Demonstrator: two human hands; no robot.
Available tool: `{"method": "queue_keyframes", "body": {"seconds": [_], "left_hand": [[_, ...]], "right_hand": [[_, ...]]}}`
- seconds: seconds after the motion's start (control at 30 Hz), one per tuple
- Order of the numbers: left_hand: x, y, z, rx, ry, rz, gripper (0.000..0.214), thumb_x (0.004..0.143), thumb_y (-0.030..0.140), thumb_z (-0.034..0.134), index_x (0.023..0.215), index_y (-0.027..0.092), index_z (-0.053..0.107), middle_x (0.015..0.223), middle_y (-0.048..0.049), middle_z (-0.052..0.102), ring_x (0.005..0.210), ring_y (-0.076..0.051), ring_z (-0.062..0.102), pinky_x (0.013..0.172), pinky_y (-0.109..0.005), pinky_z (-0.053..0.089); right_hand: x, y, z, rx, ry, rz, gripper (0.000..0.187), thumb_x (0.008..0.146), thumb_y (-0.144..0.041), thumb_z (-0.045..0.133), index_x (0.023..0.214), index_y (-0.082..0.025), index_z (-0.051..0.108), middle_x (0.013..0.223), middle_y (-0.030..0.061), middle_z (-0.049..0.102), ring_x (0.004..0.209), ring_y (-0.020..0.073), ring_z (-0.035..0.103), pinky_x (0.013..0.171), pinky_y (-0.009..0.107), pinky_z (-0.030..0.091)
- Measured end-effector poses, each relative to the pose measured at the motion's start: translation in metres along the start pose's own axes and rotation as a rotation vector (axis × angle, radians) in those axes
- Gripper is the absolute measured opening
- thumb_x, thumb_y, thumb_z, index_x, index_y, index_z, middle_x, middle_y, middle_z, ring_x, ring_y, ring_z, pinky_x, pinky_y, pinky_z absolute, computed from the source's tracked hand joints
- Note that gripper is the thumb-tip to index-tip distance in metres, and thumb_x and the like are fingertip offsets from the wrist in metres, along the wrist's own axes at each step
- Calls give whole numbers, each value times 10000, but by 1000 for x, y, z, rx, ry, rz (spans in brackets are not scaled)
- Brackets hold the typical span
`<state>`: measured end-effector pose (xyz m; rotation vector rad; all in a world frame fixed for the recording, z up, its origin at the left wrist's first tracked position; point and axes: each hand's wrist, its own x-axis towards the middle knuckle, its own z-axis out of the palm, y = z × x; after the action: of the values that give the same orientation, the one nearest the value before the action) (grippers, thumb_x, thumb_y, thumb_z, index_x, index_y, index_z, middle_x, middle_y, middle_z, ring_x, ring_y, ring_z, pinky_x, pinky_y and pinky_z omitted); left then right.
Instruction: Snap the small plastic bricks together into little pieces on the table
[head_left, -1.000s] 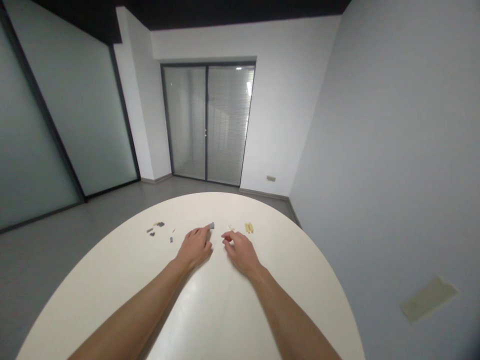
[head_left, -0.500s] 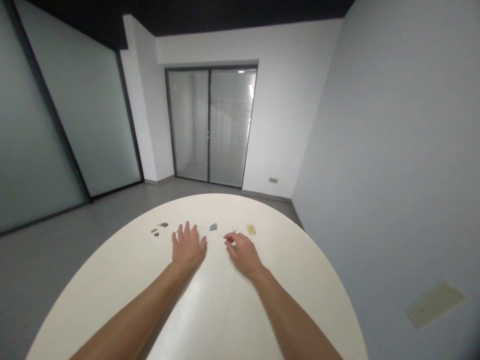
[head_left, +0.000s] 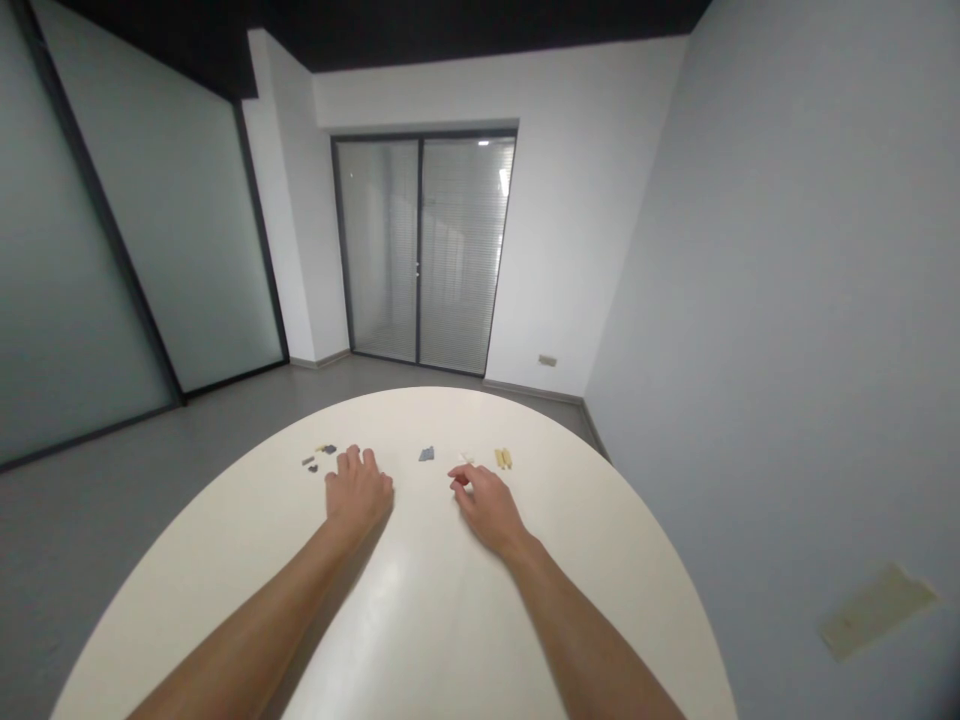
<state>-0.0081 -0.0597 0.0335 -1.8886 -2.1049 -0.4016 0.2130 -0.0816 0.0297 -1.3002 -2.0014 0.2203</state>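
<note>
Although the head camera showed it only as a speck, a tiny red piece (head_left: 462,481) seemed to sit at the tip of the right hand's forefinger (head_left: 456,476), with the thumb close beneath; I could not tell whether the fingers clamped it or merely lay against it. The right hand (head_left: 487,508) was plainly the nearer, and the piece was too small to show a long axis. Just ahead of those fingers lay a small white piece (head_left: 466,458), and beyond it to the right a pair of narrow pale-yellow sticks (head_left: 502,459), their length running roughly away from the person. Between the hands lay a flat slate-grey piece (head_left: 427,454), closer to the right fingertips than to the left.

The left hand (head_left: 358,490) rested with its fingers loosely curled and slightly apart, holding nothing visible. Small dark-grey bits (head_left: 311,464) lay just beyond and to the left of it. All of this sat on a round cream-white table (head_left: 442,630), with a grey floor (head_left: 142,510) around it and a glass sliding door with blinds (head_left: 424,250) ahead.
</note>
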Motion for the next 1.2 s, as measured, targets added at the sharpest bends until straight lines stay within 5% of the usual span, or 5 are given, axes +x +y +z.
{"method": "queue_keyframes", "body": {"seconds": [0.2, 0.43, 0.6, 0.8, 1.2], "left_hand": [[3, -6, 2, -6, -107, 18, 318, 883, 126, 362, 1103, 63, 583, 1103, -198, 594, 1073, -311, 554, 724, -345, 507], [1, -8, 0, -73, -163, 137, 385, 844, -23, 314, 1063, 78, 614, 1087, -176, 600, 1049, -278, 576, 802, -343, 497], [1, 2, 14, -481, -33, 361, 343, 834, 28, 411, 1096, 143, 602, 1120, -123, 598, 1055, -236, 584, 903, -362, 488], [-1, 26, 27, -1040, -78, 476, 348, 825, 101, 487, 1146, 213, 560, 1171, -83, 584, 992, -186, 616, 810, -325, 558], [-14, 41, 25, -1257, -224, 523, 490, 803, 161, 565, 1280, 229, 477, 1333, -102, 498, 1135, -207, 563, 792, -330, 599]], "right_hand": [[0, 0, 2, -4, -2, 0, 192, 914, -192, 539, 1062, -244, 650, 948, 27, 686, 918, 176, 606, 848, 299, 414], [1, 1, 2, -9, -10, -1, 191, 920, -198, 540, 1070, -248, 645, 956, 27, 689, 929, 178, 607, 856, 301, 414], [0, 0, 2, -17, -14, 1, 185, 921, -194, 548, 1066, -248, 648, 955, 27, 690, 922, 177, 609, 854, 302, 419], [1, -1, 0, -6, -27, -21, 172, 919, -192, 568, 1050, -244, 667, 977, 24, 702, 941, 172, 612, 874, 300, 421], [1, -6, -1, 29, -100, -118, 140, 921, -217, 595, 965, -245, 725, 999, 21, 728, 962, 176, 627, 899, 313, 421]]}}
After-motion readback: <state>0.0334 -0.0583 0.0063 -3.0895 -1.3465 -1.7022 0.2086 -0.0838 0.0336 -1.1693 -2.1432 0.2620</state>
